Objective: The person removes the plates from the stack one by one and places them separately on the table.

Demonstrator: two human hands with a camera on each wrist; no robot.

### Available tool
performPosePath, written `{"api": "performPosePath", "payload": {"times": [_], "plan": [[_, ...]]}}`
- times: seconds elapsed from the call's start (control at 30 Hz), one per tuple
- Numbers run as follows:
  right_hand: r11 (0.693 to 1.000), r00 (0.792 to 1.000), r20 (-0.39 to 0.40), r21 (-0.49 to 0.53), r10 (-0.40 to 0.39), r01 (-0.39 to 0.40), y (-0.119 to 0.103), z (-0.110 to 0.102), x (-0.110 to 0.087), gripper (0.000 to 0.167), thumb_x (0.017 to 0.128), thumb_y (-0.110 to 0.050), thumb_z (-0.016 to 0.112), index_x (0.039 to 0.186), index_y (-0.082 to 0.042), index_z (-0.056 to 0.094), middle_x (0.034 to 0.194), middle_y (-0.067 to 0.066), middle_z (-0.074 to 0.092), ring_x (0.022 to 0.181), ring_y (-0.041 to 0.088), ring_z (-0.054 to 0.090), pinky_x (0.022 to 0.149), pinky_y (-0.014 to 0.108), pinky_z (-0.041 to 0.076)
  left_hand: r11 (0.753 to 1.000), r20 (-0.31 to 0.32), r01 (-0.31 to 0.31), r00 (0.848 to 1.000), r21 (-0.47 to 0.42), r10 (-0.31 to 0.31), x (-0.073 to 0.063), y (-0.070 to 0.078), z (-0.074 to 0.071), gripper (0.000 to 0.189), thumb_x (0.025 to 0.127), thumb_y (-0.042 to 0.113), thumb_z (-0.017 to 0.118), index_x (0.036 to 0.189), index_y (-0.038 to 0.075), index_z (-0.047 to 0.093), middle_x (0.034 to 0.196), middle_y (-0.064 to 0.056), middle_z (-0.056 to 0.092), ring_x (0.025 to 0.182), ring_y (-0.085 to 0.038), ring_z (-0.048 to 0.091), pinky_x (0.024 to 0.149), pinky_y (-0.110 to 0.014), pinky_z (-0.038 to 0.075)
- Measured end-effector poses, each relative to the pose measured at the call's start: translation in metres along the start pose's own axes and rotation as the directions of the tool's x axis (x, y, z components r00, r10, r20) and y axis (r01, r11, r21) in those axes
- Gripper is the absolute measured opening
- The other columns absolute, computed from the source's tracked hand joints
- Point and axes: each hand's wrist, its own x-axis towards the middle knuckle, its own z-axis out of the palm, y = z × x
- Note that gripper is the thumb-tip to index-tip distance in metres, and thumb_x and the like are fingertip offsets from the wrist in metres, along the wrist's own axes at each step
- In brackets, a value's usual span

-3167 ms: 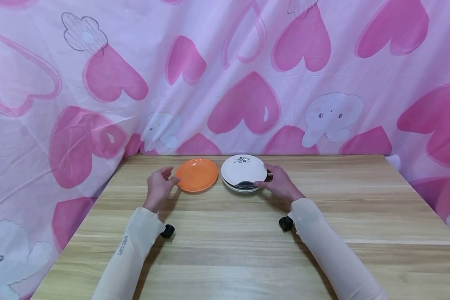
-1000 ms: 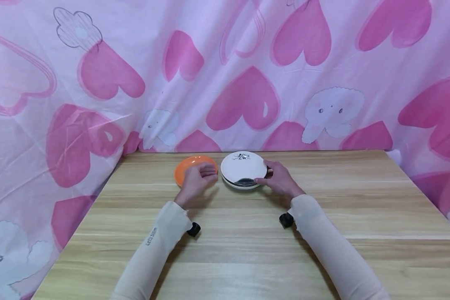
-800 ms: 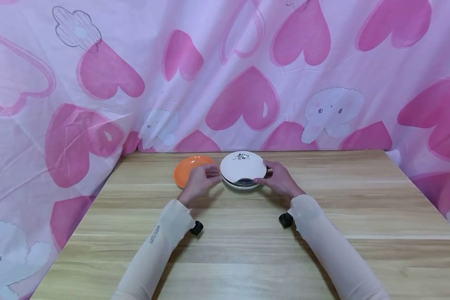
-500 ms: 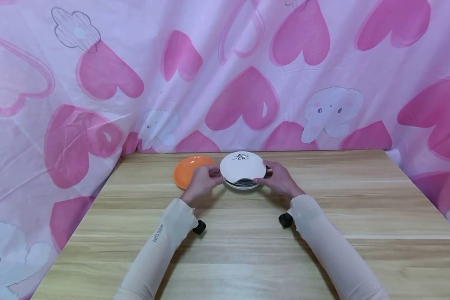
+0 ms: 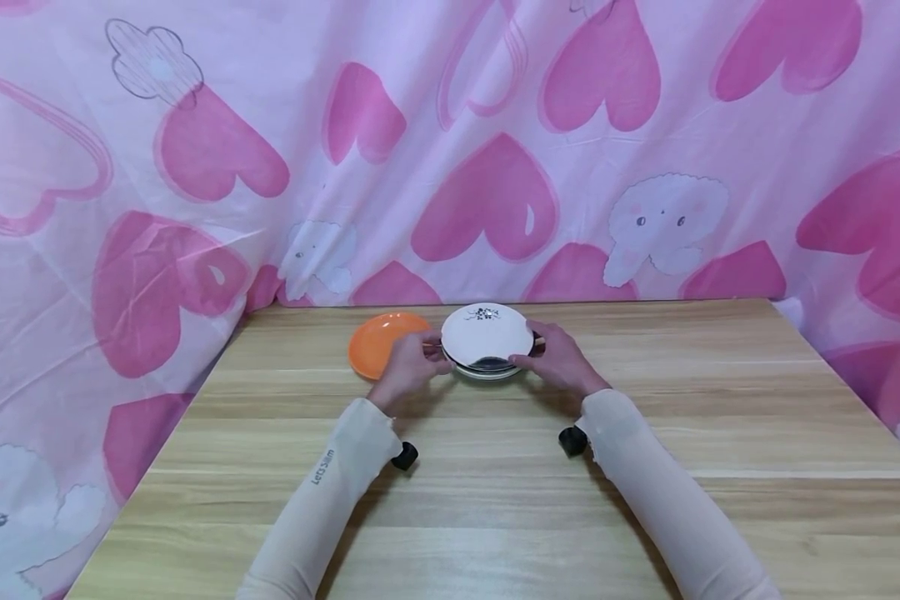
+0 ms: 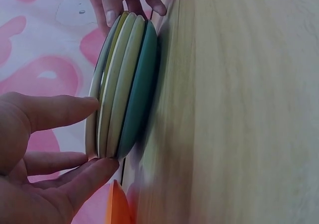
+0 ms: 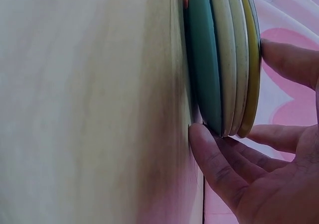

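Observation:
A stack of several plates (image 5: 486, 333) sits toward the back of the table, topped by a white plate with a dark floral print. From the side, the left wrist view shows cream and yellowish rims (image 6: 122, 79) above a teal bottom plate (image 6: 142, 84). My left hand (image 5: 407, 367) holds the stack's left side, thumb on the top plate's edge and fingers against the rims. On the opposite side my right hand (image 5: 562, 362) grips the rims, its lowest fingertip (image 7: 202, 134) down by the tabletop. Left of the stack lies an orange plate (image 5: 375, 337), partly hidden behind my left hand.
The wood-grain table (image 5: 480, 517) ends just behind the plates. Beyond it hangs a pink curtain (image 5: 487, 192) printed with hearts. A black wrist device (image 5: 405, 456) hangs under the left sleeve and another (image 5: 572, 441) under the right.
My left hand has let go of the orange plate's edge and moved right, in front of that plate, to take hold of the stack. My right hand has stayed on the stack.

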Motion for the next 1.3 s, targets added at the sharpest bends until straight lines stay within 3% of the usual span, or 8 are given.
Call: {"api": "performPosePath", "payload": {"times": [0.2, 0.63, 0.8, 0.93, 1.3], "plan": [[1.0, 1.0, 0.002, -0.01, 0.017, -0.017, 0.001, 0.002, -0.001, 0.076, 0.093, -0.026, 0.07, 0.154, 0.002, 0.033, 0.15, 0.025, 0.045, 0.128, 0.04, 0.056, 0.107, 0.048, 0.05, 0.999, -0.003, 0.032, 0.999, -0.009, -0.032, -0.001, -0.001, 0.003, 0.051, 0.083, 0.0, 0.077, 0.132, 0.0, 0.061, 0.124, -0.016, 0.069, 0.118, -0.027, 0.066, 0.099, -0.035, 0.056], [1.0, 0.999, -0.017, -0.011, 0.029, -0.029, -0.002, 0.001, -0.003, 0.07, 0.096, -0.023, 0.066, 0.153, 0.0, 0.032, 0.15, 0.025, 0.046, 0.13, 0.041, 0.054, 0.107, 0.05, 0.049, 0.999, -0.014, 0.031, 0.999, 0.011, -0.031, 0.001, 0.002, 0.006, 0.047, 0.084, 0.002, 0.077, 0.128, 0.0, 0.063, 0.123, -0.015, 0.07, 0.117, -0.025, 0.066, 0.1, -0.035, 0.055], [0.998, 0.999, -0.019, -0.046, 0.035, -0.035, -0.003, 0.001, -0.001, 0.069, 0.098, -0.022, 0.062, 0.154, 0.0, 0.031, 0.154, 0.026, 0.041, 0.131, 0.042, 0.052, 0.112, 0.052, 0.044, 0.998, -0.018, -0.006, 1.0, 0.07, 0.007, 0.001, 0.003, 0.006, 0.039, 0.085, 0.006, 0.078, 0.122, 0.003, 0.067, 0.111, -0.012, 0.07, 0.104, -0.02, 0.063, 0.089, -0.029, 0.055], [0.998, 0.999, -0.028, -0.05, 0.038, -0.04, -0.005, 0.001, -0.001, 0.068, 0.097, -0.021, 0.062, 0.154, 0.001, 0.032, 0.152, 0.027, 0.041, 0.13, 0.041, 0.053, 0.112, 0.052, 0.043, 0.993, -0.029, -0.019, 0.999, 0.118, 0.022, 0.001, 0.003, 0.008, 0.032, 0.085, 0.011, 0.078, 0.116, 0.006, 0.07, 0.097, -0.009, 0.064, 0.09, -0.017, 0.052, 0.075, -0.024, 0.045], [0.996, 0.995, -0.061, -0.048, 0.074, -0.077, -0.007, 0.002, 0.0, 0.068, 0.095, -0.018, 0.061, 0.154, 0.0, 0.033, 0.154, 0.026, 0.04, 0.136, 0.039, 0.046, 0.119, 0.053, 0.034, 0.98, -0.066, 0.007, 0.998, 0.198, 0.006, 0.004, 0.003, 0.011, 0.035, 0.084, 0.017, 0.08, 0.117, 0.008, 0.072, 0.101, -0.006, 0.07, 0.092, -0.016, 0.056, 0.08, -0.027, 0.047]]}}
